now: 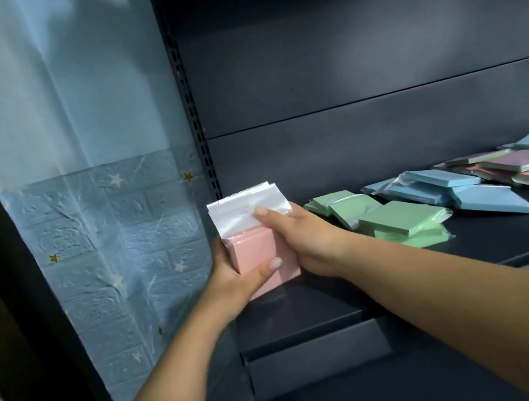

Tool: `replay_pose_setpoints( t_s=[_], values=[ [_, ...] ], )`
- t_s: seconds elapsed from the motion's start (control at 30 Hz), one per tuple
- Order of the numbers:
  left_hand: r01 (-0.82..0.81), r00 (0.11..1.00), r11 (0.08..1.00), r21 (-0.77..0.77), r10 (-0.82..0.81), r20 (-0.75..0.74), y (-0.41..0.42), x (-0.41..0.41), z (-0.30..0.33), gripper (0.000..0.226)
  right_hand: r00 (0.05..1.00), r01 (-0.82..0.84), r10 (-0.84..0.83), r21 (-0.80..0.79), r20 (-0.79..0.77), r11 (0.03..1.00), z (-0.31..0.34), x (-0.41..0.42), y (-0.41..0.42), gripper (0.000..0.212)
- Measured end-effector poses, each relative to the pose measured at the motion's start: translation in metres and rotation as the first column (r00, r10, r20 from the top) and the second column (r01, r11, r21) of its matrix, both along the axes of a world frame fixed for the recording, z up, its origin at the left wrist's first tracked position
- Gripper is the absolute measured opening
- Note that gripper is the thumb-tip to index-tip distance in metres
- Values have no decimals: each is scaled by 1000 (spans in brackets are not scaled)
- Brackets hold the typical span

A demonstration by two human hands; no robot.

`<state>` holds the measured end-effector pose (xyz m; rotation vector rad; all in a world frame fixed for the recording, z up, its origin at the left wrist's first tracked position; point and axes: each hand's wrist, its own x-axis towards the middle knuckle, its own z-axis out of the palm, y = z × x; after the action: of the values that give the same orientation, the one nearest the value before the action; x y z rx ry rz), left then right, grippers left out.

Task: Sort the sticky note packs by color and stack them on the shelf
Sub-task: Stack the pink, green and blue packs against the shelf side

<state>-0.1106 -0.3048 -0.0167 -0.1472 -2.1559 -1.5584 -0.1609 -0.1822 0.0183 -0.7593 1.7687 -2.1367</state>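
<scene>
A block of pink sticky note packs (257,253) stands on edge at the left end of the dark shelf (357,293), its clear wrapper flaps sticking up. My left hand (237,277) grips the block from the left, thumb across its front. My right hand (300,236) holds it from the right, with the thumb pressed on the wrapper flaps. Green packs (394,218) lie in a loose pile just right of my hands. Blue packs (455,187) lie further right, and mixed pink packs (527,162) with more blue ones sit at the far right.
The shelf's dark back panel (356,64) and a slotted upright (188,101) rise behind the packs. A blue wall with star-patterned brick foam (109,259) stands to the left. Bare shelf surface shows in front of the green packs.
</scene>
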Motion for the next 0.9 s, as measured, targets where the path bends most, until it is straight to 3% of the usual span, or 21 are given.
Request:
replay_pose_setpoints(
  t_s=[0.17,0.23,0.3,0.37,0.43,0.5,0.6,0.73,0.83,0.9],
  values=[
    [-15,1000,1000,0,15,-3,-2,0,-1,89,1000,0,-1,7,25,1000,-2,2,-1,48],
    [-19,1000,1000,3,19,14,-4,0,-1,94,997,-63,60,53,43,997,2,0,5,45],
    [-25,999,999,31,24,23,-8,-1,0,100,981,-147,136,70,136,987,10,-7,12,57],
    [-50,999,993,108,51,-4,-14,-4,0,98,968,-71,50,77,244,995,15,-22,15,65],
    [-93,995,974,204,97,-10,-22,-6,0,92,963,137,-175,184,207,973,13,-39,13,45],
    [-90,995,948,305,100,-15,-33,-10,0,86,935,301,-346,335,83,893,11,-57,10,24],
    [-35,999,868,496,47,-12,-47,-15,1,69,906,392,-410,566,-103,725,10,-83,5,22],
    [-43,996,731,681,-18,82,-57,-17,1,7,904,412,-329,757,-271,507,14,-102,-12,50],
    [-70,984,697,714,-71,166,-63,-18,4,7,911,400,-214,883,-352,247,5,-117,-35,79],
    [-77,977,675,733,-97,192,-67,-22,7,6,921,363,-207,920,-330,147,-3,-124,-48,95]
  ],
)
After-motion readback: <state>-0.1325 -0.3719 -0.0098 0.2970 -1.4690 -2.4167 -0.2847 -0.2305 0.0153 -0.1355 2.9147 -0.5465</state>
